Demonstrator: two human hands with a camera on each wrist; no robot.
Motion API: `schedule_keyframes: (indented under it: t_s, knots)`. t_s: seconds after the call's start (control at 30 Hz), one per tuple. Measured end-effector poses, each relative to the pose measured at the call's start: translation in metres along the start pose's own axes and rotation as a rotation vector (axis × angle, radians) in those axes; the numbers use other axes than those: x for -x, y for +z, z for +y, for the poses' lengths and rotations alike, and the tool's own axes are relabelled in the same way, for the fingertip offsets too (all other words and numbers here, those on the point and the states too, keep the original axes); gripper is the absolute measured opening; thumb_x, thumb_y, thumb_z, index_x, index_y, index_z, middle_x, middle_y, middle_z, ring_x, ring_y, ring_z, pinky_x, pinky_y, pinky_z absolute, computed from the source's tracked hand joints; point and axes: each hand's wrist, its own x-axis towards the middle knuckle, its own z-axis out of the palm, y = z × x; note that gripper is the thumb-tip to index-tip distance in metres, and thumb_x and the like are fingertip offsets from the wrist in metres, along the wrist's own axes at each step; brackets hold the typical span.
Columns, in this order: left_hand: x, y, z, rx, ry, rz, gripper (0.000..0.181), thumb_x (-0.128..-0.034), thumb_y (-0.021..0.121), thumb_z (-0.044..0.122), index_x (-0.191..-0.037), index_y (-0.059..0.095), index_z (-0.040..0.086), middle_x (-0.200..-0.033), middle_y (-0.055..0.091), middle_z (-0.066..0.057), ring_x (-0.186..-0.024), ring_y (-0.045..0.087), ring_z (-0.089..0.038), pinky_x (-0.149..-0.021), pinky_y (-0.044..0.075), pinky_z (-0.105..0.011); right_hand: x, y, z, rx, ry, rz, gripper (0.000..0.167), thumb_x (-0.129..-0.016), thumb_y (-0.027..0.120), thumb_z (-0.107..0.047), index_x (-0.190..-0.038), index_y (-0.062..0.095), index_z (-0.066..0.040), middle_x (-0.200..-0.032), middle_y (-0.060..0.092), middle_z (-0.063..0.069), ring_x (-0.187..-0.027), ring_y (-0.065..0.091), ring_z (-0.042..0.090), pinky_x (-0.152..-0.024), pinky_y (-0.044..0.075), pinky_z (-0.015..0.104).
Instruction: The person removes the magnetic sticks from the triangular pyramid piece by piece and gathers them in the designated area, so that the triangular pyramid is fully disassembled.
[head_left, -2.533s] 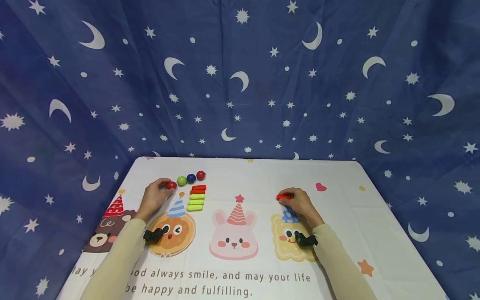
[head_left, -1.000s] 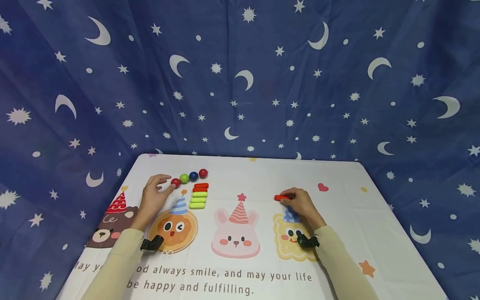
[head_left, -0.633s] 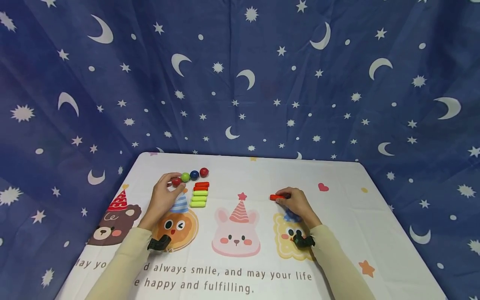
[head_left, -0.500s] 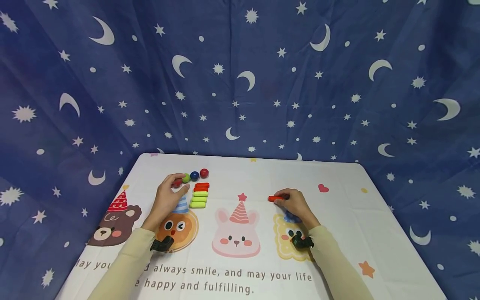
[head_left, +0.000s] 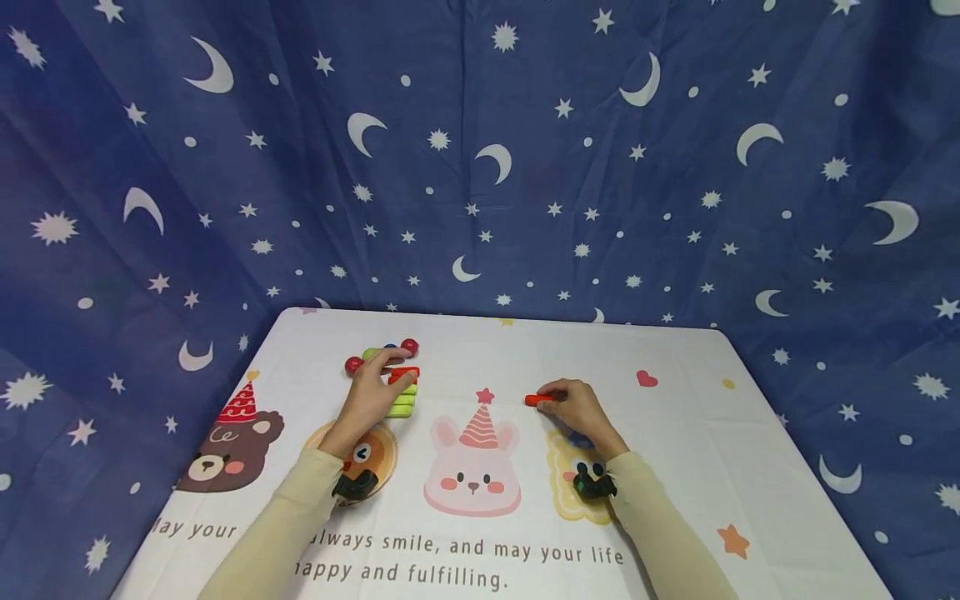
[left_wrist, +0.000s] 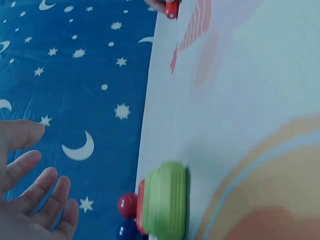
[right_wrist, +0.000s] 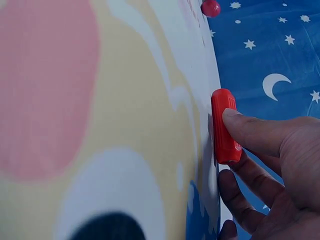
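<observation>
My right hand [head_left: 582, 408] pinches a short red ribbed cylinder [right_wrist: 225, 125] between thumb and fingers, close to the tablecloth right of the printed rabbit. Over the row of similar cylinders reaches my left hand [head_left: 366, 400], its fingers spread and apart with nothing between them in the left wrist view. That row has red cylinders [head_left: 405, 373] at the back and yellow-green cylinders [left_wrist: 172, 200] in front, partly covered by the hand. Behind them lie small balls: a red ball [head_left: 353, 365] at the left end, a green ball [head_left: 369, 354], a mostly hidden blue ball [left_wrist: 127, 230] and another red ball [head_left: 409, 347].
A white tablecloth [head_left: 480, 358] printed with cartoon animals, party hats and lettering covers the table. Its back edge meets a dark blue curtain [head_left: 480, 208] with moons and stars. Dark wrist cameras sit at both sleeves.
My left hand has let go of the left red ball and moved right, over the cylinders. My right hand has slid left with the red cylinder in its pinch.
</observation>
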Motion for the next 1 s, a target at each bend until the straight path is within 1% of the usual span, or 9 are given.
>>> schedule_keyframes:
  t_s: [0.07, 0.27, 0.4, 0.53, 0.63, 0.73, 0.87, 0.93, 1.0]
  knots:
    - [-0.001, 0.006, 0.002, 0.001, -0.013, -0.015, 0.036, -0.0905, 0.071, 0.019, -0.125, 0.061, 0.012, -0.127, 0.061, -0.009, -0.122, 0.057, -0.028, -0.106, 0.045, -0.048, 0.0, 0.002, -0.001, -0.005, -0.012, 0.009, 0.02, -0.079, 0.082, -0.015, -0.099, 0.078, -0.013, -0.099, 0.074, 0.008, -0.084, 0.063, 0.019, -0.079, 0.051, 0.035]
    - [-0.006, 0.023, 0.003, -0.002, -0.029, -0.051, 0.035, -0.0899, 0.071, 0.021, -0.123, 0.062, 0.014, -0.126, 0.061, -0.012, -0.121, 0.058, -0.031, -0.105, 0.046, -0.048, 0.0, 0.004, -0.006, -0.036, 0.025, -0.005, 0.019, -0.08, 0.081, -0.015, -0.098, 0.078, -0.014, -0.101, 0.075, 0.006, -0.092, 0.065, 0.022, -0.087, 0.05, 0.041]
    - [-0.008, 0.035, 0.004, -0.002, -0.023, -0.075, 0.034, -0.0896, 0.072, 0.02, -0.122, 0.063, 0.013, -0.126, 0.062, -0.015, -0.12, 0.057, -0.031, -0.104, 0.045, -0.05, -0.001, 0.006, -0.007, -0.017, 0.033, -0.018, 0.02, -0.081, 0.081, -0.017, -0.1, 0.078, -0.014, -0.104, 0.074, 0.007, -0.093, 0.065, 0.022, -0.088, 0.051, 0.041]
    - [-0.009, 0.047, 0.004, 0.014, -0.009, -0.106, 0.034, -0.09, 0.071, 0.02, -0.122, 0.062, 0.012, -0.126, 0.063, -0.015, -0.119, 0.058, -0.029, -0.105, 0.045, -0.049, -0.001, 0.008, -0.009, -0.016, 0.039, -0.022, 0.02, -0.081, 0.08, -0.018, -0.101, 0.078, -0.014, -0.105, 0.074, 0.007, -0.095, 0.065, 0.022, -0.089, 0.051, 0.041]
    - [-0.009, 0.057, 0.005, 0.018, -0.038, -0.133, 0.035, -0.0902, 0.071, 0.022, -0.123, 0.062, 0.014, -0.126, 0.064, -0.01, -0.12, 0.057, -0.027, -0.107, 0.044, -0.048, -0.001, 0.01, -0.011, -0.024, 0.038, -0.028, 0.02, -0.081, 0.08, -0.018, -0.101, 0.078, -0.015, -0.105, 0.075, 0.006, -0.095, 0.065, 0.022, -0.089, 0.051, 0.041]
    - [-0.009, 0.066, 0.006, 0.018, -0.055, -0.157, 0.034, -0.0902, 0.071, 0.022, -0.122, 0.063, 0.015, -0.126, 0.064, -0.01, -0.12, 0.057, -0.027, -0.107, 0.044, -0.048, -0.002, 0.011, -0.013, -0.023, 0.032, -0.035, 0.019, -0.082, 0.079, -0.018, -0.101, 0.078, -0.016, -0.103, 0.075, 0.005, -0.092, 0.065, 0.02, -0.086, 0.052, 0.04]
    - [-0.01, 0.079, 0.007, 0.021, -0.025, -0.18, 0.034, -0.0895, 0.071, 0.019, -0.121, 0.063, 0.01, -0.124, 0.065, -0.012, -0.118, 0.059, -0.028, -0.105, 0.045, -0.049, -0.003, 0.01, -0.016, -0.034, 0.049, -0.045, 0.019, -0.082, 0.079, -0.017, -0.101, 0.077, -0.016, -0.102, 0.075, 0.005, -0.088, 0.064, 0.018, -0.083, 0.052, 0.037]
    - [-0.01, 0.085, 0.006, 0.002, -0.006, -0.198, 0.034, -0.089, 0.071, 0.018, -0.121, 0.064, 0.009, -0.123, 0.066, -0.011, -0.117, 0.06, -0.028, -0.103, 0.046, -0.048, -0.004, 0.01, -0.018, -0.05, 0.059, -0.056, 0.02, -0.082, 0.079, -0.017, -0.102, 0.077, -0.015, -0.102, 0.075, 0.005, -0.088, 0.064, 0.017, -0.082, 0.052, 0.035]
    - [-0.011, 0.092, 0.006, -0.021, -0.003, -0.226, 0.036, -0.0888, 0.071, 0.018, -0.122, 0.063, 0.009, -0.122, 0.066, -0.008, -0.117, 0.06, -0.027, -0.103, 0.046, -0.047, -0.004, 0.011, -0.02, -0.067, 0.06, -0.065, 0.02, -0.082, 0.079, -0.017, -0.102, 0.077, -0.015, -0.102, 0.075, 0.005, -0.088, 0.065, 0.016, -0.082, 0.053, 0.034]
